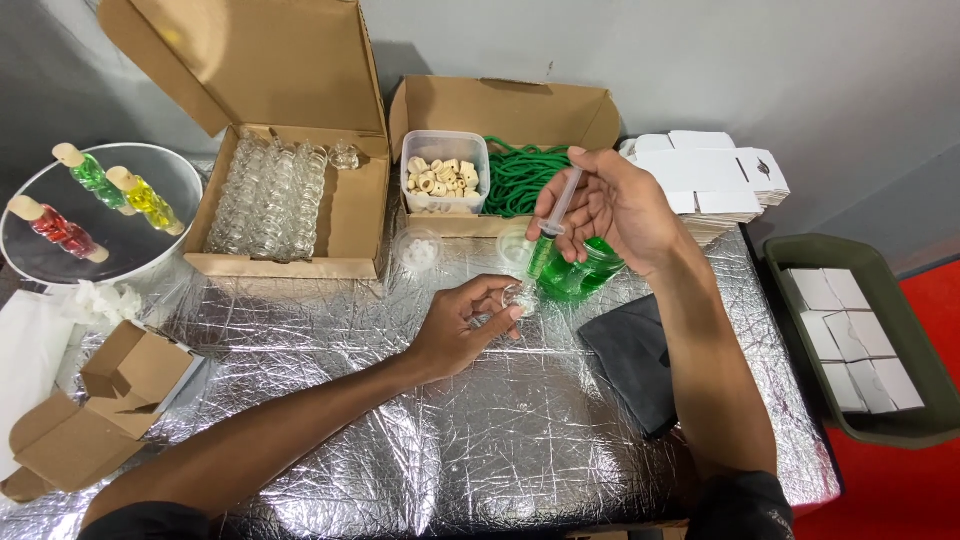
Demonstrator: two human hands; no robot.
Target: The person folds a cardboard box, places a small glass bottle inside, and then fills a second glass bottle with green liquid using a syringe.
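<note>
Your right hand [610, 205] is pinching a syringe [555, 215] between thumb and fingers, closed around its barrel, with the plunger end pointing up and back. The barrel's lower part is showing green liquid, and its tip is pointing down, just beside the jar [580, 270] of green liquid standing on the foil-covered table [480, 440]. Your left hand [465, 325] is curling loosely around a small clear vial [515, 297], gripping it between thumb and fingertips just left of the jar, close under the syringe tip; whether tip and vial are touching is unclear.

Behind your hands, a tub [445, 170] of pale rings is sitting in an open box [510, 110] beside a coil of green cord [525, 175]. To its left, a larger box [350, 200] is holding rows of empty clear vials. Further left, three corked vials filled with red, green and yellow are lying on a round mirror [150, 180]. A dark cloth [635, 365] is lying by your right forearm, and a green tray [920, 400] of white cartons is sitting to the far right.
</note>
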